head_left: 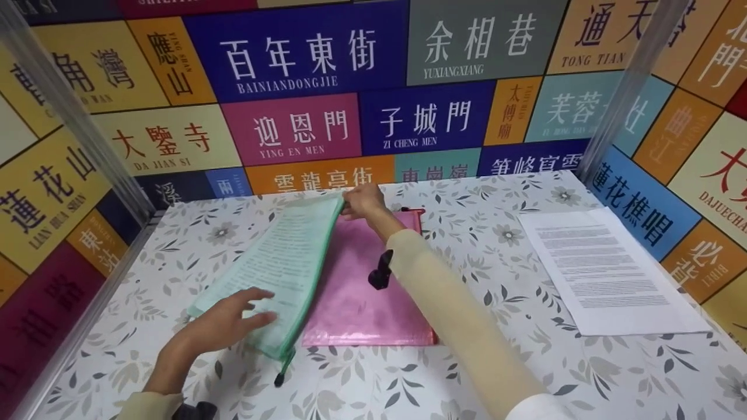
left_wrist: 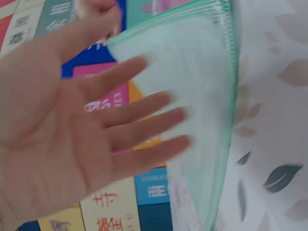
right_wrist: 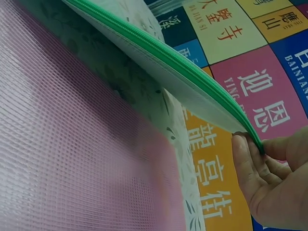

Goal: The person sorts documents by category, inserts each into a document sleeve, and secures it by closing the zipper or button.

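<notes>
A green zippered document pouch (head_left: 274, 256) with printed sheets showing through is tilted up along its zipper side. My right hand (head_left: 365, 201) pinches its far corner, and the right wrist view shows thumb and fingers on the green zipper edge (right_wrist: 192, 72). Over the near part of the pouch is my left hand (head_left: 230, 318), fingers spread; whether it touches the pouch I cannot tell. In the left wrist view the left palm (left_wrist: 62, 130) holds nothing. Beneath the right forearm lies a pink zippered pouch (head_left: 362, 291), flat on the table, its left side partly covered by the green one.
A stack of printed paper (head_left: 607, 268) lies at the right of the flower-patterned table (head_left: 478, 233). Panels with Chinese characters (head_left: 292, 128) stand along the back and both sides. A black zipper pull (head_left: 279, 379) hangs from the green pouch's near corner.
</notes>
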`<state>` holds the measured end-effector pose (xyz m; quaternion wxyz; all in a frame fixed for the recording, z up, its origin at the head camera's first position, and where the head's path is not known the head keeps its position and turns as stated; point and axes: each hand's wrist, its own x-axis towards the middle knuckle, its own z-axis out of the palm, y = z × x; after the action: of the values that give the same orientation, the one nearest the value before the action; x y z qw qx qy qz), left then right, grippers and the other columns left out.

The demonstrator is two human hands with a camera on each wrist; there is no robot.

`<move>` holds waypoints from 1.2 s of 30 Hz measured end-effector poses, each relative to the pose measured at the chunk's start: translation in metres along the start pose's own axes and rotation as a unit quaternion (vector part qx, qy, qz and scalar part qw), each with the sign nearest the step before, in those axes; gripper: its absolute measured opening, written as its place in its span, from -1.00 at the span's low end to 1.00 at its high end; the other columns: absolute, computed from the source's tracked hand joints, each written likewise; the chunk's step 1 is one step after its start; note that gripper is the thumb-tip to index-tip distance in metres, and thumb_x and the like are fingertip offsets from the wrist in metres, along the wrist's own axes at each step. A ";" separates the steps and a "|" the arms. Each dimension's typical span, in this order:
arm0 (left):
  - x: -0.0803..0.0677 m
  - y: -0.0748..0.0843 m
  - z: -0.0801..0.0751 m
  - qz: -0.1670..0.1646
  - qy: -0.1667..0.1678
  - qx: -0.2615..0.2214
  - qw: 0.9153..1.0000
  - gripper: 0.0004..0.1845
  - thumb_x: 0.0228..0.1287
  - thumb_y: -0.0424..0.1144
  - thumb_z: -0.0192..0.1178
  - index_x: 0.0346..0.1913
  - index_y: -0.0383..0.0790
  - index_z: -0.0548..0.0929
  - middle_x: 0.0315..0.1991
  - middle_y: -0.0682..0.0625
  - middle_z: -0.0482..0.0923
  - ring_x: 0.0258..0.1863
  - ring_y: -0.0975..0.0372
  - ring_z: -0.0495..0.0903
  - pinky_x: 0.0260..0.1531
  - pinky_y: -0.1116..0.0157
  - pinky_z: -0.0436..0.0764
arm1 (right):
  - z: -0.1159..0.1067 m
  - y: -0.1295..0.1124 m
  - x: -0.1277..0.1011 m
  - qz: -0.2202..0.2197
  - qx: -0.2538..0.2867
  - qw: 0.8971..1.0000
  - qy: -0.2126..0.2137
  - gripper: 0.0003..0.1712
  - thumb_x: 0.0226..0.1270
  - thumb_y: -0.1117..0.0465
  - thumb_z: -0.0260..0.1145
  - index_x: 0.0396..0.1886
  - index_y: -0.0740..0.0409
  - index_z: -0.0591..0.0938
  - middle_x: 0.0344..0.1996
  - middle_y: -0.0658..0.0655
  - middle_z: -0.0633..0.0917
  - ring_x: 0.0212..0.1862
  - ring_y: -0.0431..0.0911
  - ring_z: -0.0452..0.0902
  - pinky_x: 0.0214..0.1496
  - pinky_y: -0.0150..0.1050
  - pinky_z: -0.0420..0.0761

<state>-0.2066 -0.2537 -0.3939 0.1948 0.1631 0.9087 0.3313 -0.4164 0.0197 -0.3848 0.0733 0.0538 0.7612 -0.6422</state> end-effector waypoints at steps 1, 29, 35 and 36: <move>0.003 0.000 0.003 0.000 0.019 0.004 1.000 -0.33 0.45 0.11 0.11 0.44 -0.23 0.36 0.45 -0.29 0.32 0.40 -0.28 0.32 0.26 -0.21 0.43 | 0.003 0.001 -0.001 -0.002 -0.001 1.000 -0.004 -0.65 0.46 0.26 0.23 0.11 0.41 0.63 -0.45 0.19 0.72 -0.31 0.06 0.78 -0.20 -0.19 0.75; 0.049 -0.027 0.028 -0.164 -0.018 0.167 0.972 0.13 0.19 0.49 0.08 0.63 -0.02 -0.11 0.56 -0.49 -0.44 0.47 -0.51 -0.40 0.13 -0.65 -0.13 | 0.041 0.024 -0.026 -0.065 0.012 0.988 -0.141 -0.37 0.52 0.18 0.17 0.47 0.35 0.31 0.34 0.35 0.51 0.33 0.16 0.49 0.35 0.04 0.51; 0.050 -0.020 0.032 -0.195 -0.010 0.161 0.968 0.13 0.22 0.51 0.01 0.63 -0.09 -0.13 0.54 -0.52 -0.44 0.45 -0.55 -0.38 0.09 -0.66 -0.08 | 0.031 0.033 -0.036 -0.058 0.033 0.988 -0.139 -0.48 0.53 0.20 0.16 0.39 0.31 0.44 0.30 0.32 0.56 0.28 0.15 0.55 0.31 0.01 0.55; 0.050 -0.019 0.032 -0.199 -0.007 0.159 0.967 0.13 0.22 0.51 0.01 0.63 -0.09 -0.13 0.54 -0.53 -0.44 0.45 -0.55 -0.38 0.10 -0.66 -0.08 | 0.029 0.034 -0.038 -0.060 0.034 0.988 -0.137 -0.51 0.54 0.20 0.15 0.37 0.30 0.47 0.29 0.31 0.58 0.27 0.14 0.57 0.29 -0.01 0.58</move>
<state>-0.2383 -0.2286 -0.4413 0.2350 0.0105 0.9624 0.1362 -0.3719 -0.0022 -0.4158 0.1361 -0.0776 0.7234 -0.6724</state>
